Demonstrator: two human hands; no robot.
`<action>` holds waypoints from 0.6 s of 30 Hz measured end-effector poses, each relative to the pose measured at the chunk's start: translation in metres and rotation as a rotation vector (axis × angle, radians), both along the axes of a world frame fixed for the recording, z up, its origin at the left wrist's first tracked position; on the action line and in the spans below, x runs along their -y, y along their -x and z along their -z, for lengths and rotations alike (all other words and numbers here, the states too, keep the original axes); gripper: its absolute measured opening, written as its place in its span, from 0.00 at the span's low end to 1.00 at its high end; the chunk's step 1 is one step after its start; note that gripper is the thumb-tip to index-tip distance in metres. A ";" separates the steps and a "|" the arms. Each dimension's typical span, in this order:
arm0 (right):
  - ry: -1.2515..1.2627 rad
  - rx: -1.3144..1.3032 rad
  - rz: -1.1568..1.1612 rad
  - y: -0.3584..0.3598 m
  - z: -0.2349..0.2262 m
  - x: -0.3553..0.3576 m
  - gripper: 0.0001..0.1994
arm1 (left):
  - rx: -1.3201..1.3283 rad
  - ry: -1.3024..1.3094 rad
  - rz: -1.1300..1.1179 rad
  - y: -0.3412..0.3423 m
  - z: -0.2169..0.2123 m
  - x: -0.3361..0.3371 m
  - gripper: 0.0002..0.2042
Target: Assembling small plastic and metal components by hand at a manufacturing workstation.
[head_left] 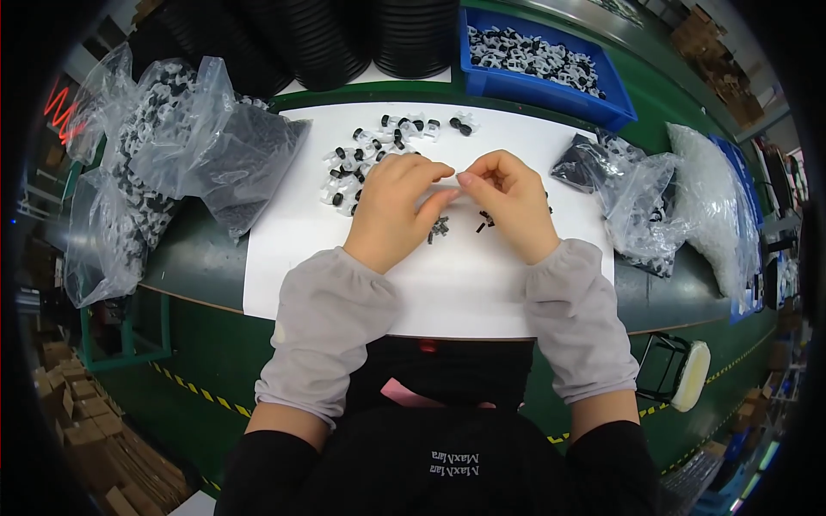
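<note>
Around the table [202, 265] we see green floor [219, 340] with striped tape [206, 395], a stool [691, 376] to its right, cartons [90, 417] to its left.

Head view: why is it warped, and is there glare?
Head view: the fisheye lens bows the table edge and leaves black corners; head view: glare streaks the clear bags at left; head view: detail between left hand and right hand is too small to tell.

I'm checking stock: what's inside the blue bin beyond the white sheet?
The blue bin holds a heap of small black-and-white parts. Only the upper layer shows; whatever lies beneath it, and the bin's floor, are covered.
</note>
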State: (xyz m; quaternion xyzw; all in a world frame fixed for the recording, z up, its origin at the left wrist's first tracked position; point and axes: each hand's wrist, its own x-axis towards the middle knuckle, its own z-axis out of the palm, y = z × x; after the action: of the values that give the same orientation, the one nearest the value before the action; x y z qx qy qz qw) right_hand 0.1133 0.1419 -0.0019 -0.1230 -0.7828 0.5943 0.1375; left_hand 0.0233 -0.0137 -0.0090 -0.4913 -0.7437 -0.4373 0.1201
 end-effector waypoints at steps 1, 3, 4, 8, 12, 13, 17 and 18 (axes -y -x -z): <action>0.122 -0.024 -0.025 -0.002 -0.003 0.000 0.05 | 0.000 0.002 0.001 -0.001 0.000 -0.001 0.09; 0.246 -0.048 -0.050 -0.004 -0.005 0.002 0.05 | 0.016 -0.011 0.050 -0.002 -0.001 -0.003 0.08; 0.330 -0.052 -0.073 -0.005 -0.005 0.003 0.05 | 0.016 -0.010 0.050 -0.002 -0.002 -0.003 0.08; 0.565 0.016 -0.097 -0.006 -0.006 0.002 0.04 | -0.014 -0.027 0.060 -0.002 -0.003 -0.003 0.05; 0.558 0.023 -0.075 -0.005 -0.002 0.000 0.04 | 0.015 -0.027 0.060 -0.004 -0.002 -0.006 0.02; 0.553 0.007 -0.045 -0.005 -0.001 0.000 0.03 | 0.015 -0.024 0.058 -0.003 -0.001 -0.005 0.02; 0.424 -0.052 0.044 -0.005 -0.005 -0.001 0.04 | 0.014 0.072 -0.015 -0.001 0.003 -0.001 0.06; 0.425 -0.051 0.046 -0.005 -0.003 -0.001 0.04 | -0.060 0.153 -0.072 0.000 0.003 0.001 0.06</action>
State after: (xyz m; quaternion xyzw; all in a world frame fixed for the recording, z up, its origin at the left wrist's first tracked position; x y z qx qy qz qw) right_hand 0.1182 0.1425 0.0015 -0.1519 -0.6329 0.7458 0.1420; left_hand 0.0229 -0.0144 -0.0119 -0.4846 -0.7882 -0.3598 0.1201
